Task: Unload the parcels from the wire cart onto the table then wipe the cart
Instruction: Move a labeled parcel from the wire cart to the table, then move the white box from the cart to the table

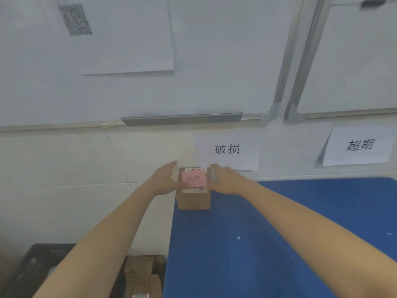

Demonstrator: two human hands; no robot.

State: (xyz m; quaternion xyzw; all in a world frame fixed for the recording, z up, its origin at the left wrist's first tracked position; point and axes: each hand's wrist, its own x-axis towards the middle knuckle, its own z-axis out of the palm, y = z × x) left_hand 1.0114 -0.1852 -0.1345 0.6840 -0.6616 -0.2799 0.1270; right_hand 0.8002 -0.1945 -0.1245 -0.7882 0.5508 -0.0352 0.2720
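Observation:
A small brown cardboard parcel (193, 200) with a pink note and a white label on top stands at the far left corner of the blue table (279, 233), close to the wall. My left hand (166, 179) presses against its left side and my right hand (225, 179) against its right side, so both hands grip it. More cardboard parcels (142, 276) lie low at the bottom, left of the table. The wire cart itself cannot be made out.
A dark crate (32, 269) sits at the bottom left. Two paper signs (226, 150) with printed characters hang on the wall behind the table. Whiteboards (214, 61) cover the wall above.

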